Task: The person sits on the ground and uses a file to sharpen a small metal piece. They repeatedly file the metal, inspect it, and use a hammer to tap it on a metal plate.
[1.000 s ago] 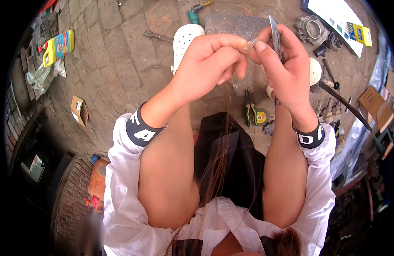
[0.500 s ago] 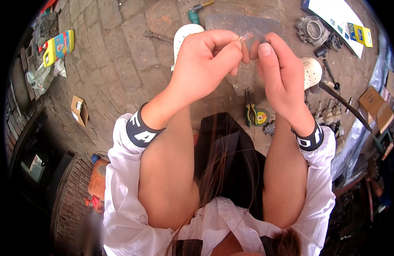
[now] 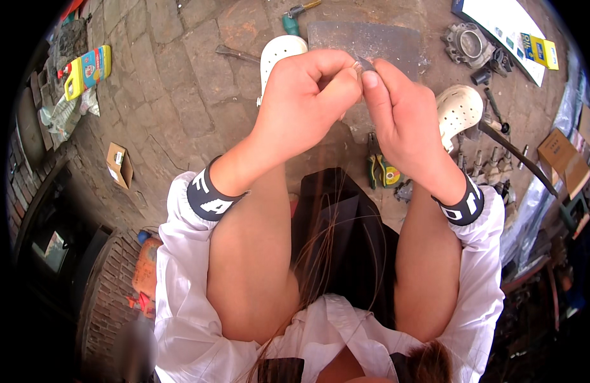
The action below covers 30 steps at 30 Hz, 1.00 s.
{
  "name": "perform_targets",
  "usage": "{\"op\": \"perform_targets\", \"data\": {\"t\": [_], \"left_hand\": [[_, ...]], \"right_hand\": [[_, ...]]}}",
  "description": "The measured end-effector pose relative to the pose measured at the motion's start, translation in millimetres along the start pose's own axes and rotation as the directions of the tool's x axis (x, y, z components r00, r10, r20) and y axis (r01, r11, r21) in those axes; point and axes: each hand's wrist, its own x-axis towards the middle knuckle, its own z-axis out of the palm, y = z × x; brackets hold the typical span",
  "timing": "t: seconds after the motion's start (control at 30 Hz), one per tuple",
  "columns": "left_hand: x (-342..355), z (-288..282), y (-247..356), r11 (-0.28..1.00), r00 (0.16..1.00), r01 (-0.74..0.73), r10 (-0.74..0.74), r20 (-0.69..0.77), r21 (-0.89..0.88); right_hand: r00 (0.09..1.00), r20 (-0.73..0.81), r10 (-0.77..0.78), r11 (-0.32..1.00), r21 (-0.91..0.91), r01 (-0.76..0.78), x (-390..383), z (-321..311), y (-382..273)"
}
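My left hand [image 3: 314,92] is closed in a pinch, its thumb pressed to the fingers around a tiny light-coloured thing that I cannot make out. Just beside it, my right hand [image 3: 403,118] pinches a small thin grey piece [image 3: 365,64] between thumb and forefinger. The fingertips of both hands nearly meet, and the grey piece lies against the tip of the left pinch. Both hands are raised above a flat grey plate [image 3: 371,41] lying on the ground between my white clogs.
Cutters with yellow-green handles [image 3: 373,171] lie below my hands. To the right are a round metal housing [image 3: 467,45], a yellow box [image 3: 542,52] and several metal parts. A green-handled tool [image 3: 290,24] lies beyond my left clog [image 3: 279,54]. A yellow jug [image 3: 89,71] stands far left.
My right hand has moved left, bringing the grey piece up to the left fingertips. The left hand has shifted only slightly. More of the right clog now shows.
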Motion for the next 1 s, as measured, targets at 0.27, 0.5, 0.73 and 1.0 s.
{"op": "perform_targets", "data": {"t": [0.27, 0.5, 0.73, 1.0], "left_hand": [[-1.1, -6.7, -1.9, 0.999, 0.996, 0.043, -0.045, 0.081, 0.027], [1.0, -8.0, 1.0, 0.988, 0.981, 0.141, -0.131, 0.141, -0.063], [-1.7, -0.1, 2.5, 0.997, 0.997, 0.069, -0.068, 0.024, -0.025], [-3.4, -6.9, -2.9, 0.997, 0.994, 0.071, -0.071, 0.078, -0.006]], "right_hand": [[0.994, 0.109, -0.001, 1.000, 0.021, -0.001, -0.6, -6.0, -0.6], [0.998, 0.059, 0.032, 0.990, 0.135, -0.039, -7.1, 3.9, 4.4], [0.998, -0.060, 0.026, 0.999, 0.036, -0.024, -4.9, 11.3, 4.5], [1.000, 0.020, 0.015, 0.999, 0.041, -0.015, -8.3, 12.7, 5.6]]}}
